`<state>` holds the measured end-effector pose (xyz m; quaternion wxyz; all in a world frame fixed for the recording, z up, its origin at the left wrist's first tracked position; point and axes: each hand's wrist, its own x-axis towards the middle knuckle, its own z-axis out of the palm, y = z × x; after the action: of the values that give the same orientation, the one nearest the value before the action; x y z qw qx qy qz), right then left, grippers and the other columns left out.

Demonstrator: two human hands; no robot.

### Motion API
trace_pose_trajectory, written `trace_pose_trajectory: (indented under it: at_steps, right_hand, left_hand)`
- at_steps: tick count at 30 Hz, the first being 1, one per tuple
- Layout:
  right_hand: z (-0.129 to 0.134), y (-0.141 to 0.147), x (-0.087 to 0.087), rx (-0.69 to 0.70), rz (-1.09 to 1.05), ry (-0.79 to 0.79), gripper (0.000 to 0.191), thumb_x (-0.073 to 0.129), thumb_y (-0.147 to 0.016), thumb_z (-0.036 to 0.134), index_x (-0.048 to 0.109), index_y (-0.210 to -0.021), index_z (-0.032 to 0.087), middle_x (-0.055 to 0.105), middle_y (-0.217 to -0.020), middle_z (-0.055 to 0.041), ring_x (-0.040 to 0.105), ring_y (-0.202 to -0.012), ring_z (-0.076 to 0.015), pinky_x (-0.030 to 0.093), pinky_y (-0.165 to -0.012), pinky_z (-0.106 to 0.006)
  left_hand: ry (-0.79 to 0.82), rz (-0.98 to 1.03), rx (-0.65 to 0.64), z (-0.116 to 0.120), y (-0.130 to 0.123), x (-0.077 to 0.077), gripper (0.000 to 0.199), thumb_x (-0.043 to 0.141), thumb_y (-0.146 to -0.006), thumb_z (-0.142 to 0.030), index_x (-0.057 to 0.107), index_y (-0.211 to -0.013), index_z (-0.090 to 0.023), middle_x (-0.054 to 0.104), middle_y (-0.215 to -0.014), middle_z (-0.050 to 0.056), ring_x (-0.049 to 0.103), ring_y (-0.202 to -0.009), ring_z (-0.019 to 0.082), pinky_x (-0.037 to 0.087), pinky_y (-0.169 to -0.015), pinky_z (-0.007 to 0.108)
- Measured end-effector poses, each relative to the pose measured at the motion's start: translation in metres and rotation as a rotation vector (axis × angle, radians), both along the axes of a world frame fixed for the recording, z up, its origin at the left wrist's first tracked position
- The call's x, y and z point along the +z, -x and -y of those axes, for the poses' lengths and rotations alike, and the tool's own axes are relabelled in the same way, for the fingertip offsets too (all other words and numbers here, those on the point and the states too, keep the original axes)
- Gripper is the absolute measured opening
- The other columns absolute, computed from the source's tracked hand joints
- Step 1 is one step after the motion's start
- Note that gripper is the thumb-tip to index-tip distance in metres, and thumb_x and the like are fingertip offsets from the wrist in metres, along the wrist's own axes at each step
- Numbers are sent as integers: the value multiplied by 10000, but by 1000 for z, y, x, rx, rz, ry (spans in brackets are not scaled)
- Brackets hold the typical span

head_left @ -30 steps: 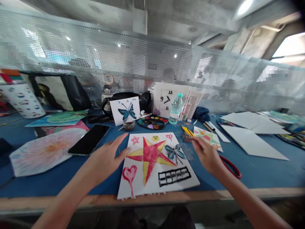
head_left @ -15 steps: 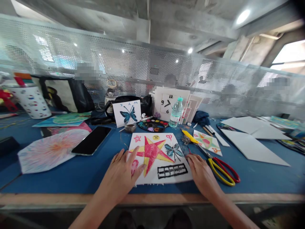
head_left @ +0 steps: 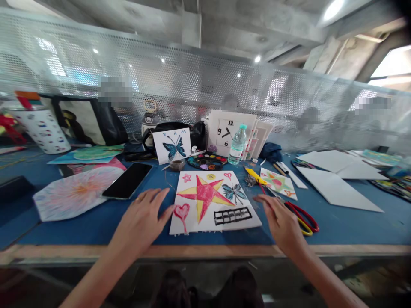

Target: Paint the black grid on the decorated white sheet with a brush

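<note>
The left hand [head_left: 139, 222] is open with its fingers spread wide, holds nothing, and is just beside the left edge of the painted paper sheet [head_left: 205, 192]. The right hand [head_left: 281, 220] is narrower, with the fingers a little curled, and also seems empty, near the lower right corner of the sheet. The sheet lies flat near the wooden edge of the blue table [head_left: 64, 231], where both hands can reach it easily, and its rough paint shows a red and yellow star, a heart and a butterfly. Scissors [head_left: 302, 218] with smooth red and yellow handles lie close to the right hand. On the left are a black phone [head_left: 127, 181] with glossy glass and a soft-coloured paper drawing [head_left: 75, 196]. Farther away are a small glass jar [head_left: 177, 164], a round paint palette [head_left: 207, 161], a butterfly card [head_left: 171, 145] standing upright, and a plastic water bottle [head_left: 237, 144], before a metal mesh screen [head_left: 160, 68].
</note>
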<state>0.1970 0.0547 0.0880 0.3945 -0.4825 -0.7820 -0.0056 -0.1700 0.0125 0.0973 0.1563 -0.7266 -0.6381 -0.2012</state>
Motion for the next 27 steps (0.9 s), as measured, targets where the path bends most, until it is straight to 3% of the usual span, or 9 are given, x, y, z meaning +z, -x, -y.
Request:
trace_pose_trajectory:
  at_steps: [3,5,7,10,13,17,21,23,27]
  right_hand:
    - [1,-2,18,44,-85,-42,264,412,-981,275,605,-1144,194,737,-1065,-84,675,-1045,-207,522,-898,-318]
    - [-4,0,30,29,-126,-85,270,423,-981,286,608,-1154,192,750,-1047,-82,683,-1046,-212,523,-901,-320]
    - [-9,3,38,3,-165,-138,280,430,-979,303,614,-1159,193,750,-1057,-87,683,-1056,-224,520,-910,-341]
    - [-11,4,38,57,-209,-113,285,419,-984,297,597,-1184,199,738,-1098,-89,685,-1059,-218,509,-943,-354]
    - [-5,-4,21,82,-169,-13,268,411,-986,275,590,-1171,202,731,-1092,-86,695,-1019,-204,521,-920,-339]
    - [11,-16,-11,24,22,8,251,410,-976,254,620,-1093,180,715,-1000,-110,670,-963,-231,533,-855,-376]
    - [25,-10,-32,2,77,-13,260,397,-971,217,617,-1099,161,692,-1006,-126,638,-965,-245,530,-849,-417]
    - [29,-3,-38,-7,82,-30,268,392,-970,206,607,-1122,160,693,-1020,-124,629,-990,-256,527,-859,-435]
    - [31,1,-41,-22,90,-94,292,393,-974,204,572,-1201,164,698,-1093,-116,629,-1049,-248,530,-891,-415]
  left_hand:
    - [0,37,-66,-24,18,20,505,365,-935,-413,609,-1244,-97,637,-1231,171,556,-1169,314,393,-1050,458]
    - [128,78,-180,-48,22,28,470,352,-925,-371,624,-1235,-146,639,-1261,129,572,-1167,276,410,-1041,410]
    - [282,100,-219,-69,23,30,447,379,-883,-327,652,-1198,-167,651,-1251,117,594,-1142,263,438,-1008,383]
    - [339,100,-202,-85,25,22,470,441,-824,-322,649,-1206,-145,701,-1118,130,626,-1058,279,467,-954,391]
    - [271,79,-203,-82,39,12,451,453,-803,-303,662,-1177,-162,713,-1006,109,630,-992,276,477,-907,389]
    - [227,-9,-182,-76,60,7,406,408,-819,-265,697,-1085,-159,694,-1012,126,608,-1010,294,466,-909,418]
    - [154,-32,-141,-63,52,9,442,439,-856,-353,681,-1149,-127,644,-1109,165,583,-1076,319,426,-990,452]
    - [169,-22,-189,-48,39,9,548,520,-838,-448,614,-1269,-122,591,-1245,181,530,-1186,337,389,-1048,463]
    - [309,44,-253,-22,20,4,952,636,-714,-682,389,-1468,-157,361,-1528,169,290,-1416,366,319,-1123,491]
